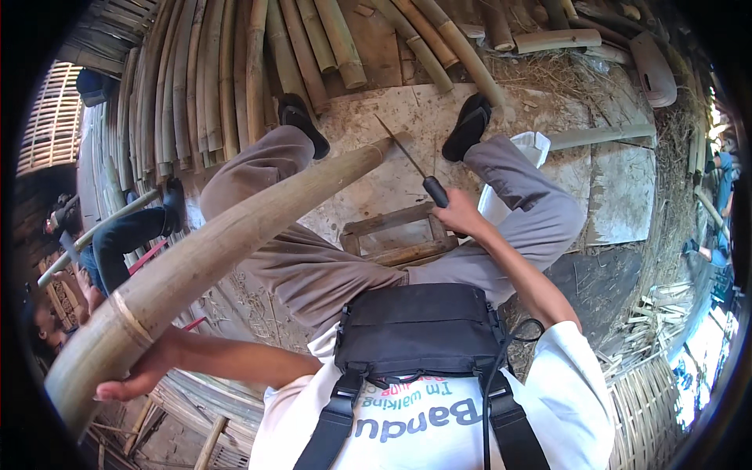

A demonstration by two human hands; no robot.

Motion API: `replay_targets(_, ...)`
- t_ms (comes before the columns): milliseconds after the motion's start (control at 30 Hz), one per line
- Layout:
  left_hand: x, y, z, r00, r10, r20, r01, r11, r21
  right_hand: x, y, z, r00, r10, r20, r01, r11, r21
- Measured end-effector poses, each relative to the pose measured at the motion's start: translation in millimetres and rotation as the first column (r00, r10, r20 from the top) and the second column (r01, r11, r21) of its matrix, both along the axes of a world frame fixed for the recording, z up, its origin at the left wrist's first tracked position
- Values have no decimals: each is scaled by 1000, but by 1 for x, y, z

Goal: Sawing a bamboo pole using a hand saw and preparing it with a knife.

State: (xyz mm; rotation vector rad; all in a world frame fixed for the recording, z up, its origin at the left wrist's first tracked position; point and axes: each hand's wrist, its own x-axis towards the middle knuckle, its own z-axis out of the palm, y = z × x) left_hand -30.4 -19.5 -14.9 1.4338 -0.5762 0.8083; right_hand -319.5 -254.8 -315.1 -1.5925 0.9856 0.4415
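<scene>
A thick bamboo pole (235, 235) slants from the lower left up across my left leg, a ringed node near its close end. My left hand (145, 364) grips that close end; its thumb shows, while the other fingers are hidden by the pole. In my right hand (460, 213) is a long knife (409, 155), held by its black handle. Its narrow dark blade points up and left, crossing the picture at the pole's far tip. Whether blade and bamboo touch, I cannot tell. A small wooden frame (395, 231) lies on the ground between my legs.
Many bamboo poles (211, 86) lie side by side at the far left. More cut lengths (560, 41) and shavings (540, 82) lie at the far right. A person's leg (129, 235) and hand (88, 290) are close on the left. Split strips (650, 313) lie at right.
</scene>
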Motion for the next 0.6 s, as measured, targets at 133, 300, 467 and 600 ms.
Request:
replay_targets(133, -39, -30, 6, 964, 52, -261, -81, 992, -100, -4, 18, 44, 967, 43, 251, -14, 993, -116)
replay_targets(300, -16, -25, -7, 925, 102, -366, -175, 970, -170, -1, 27, 18, 976, -45, 212, 58, 997, -52)
replay_targets(467, -18, -20, -9, 889, 176, -422, -245, 963, -113, 22, 35, 54, 952, 84, 293, -53, 992, -112)
replay_targets(600, -21, -21, -10, 890, 104, -443, -157, 984, -85, 20, 32, 36, 957, 48, 285, 8, 981, -192)
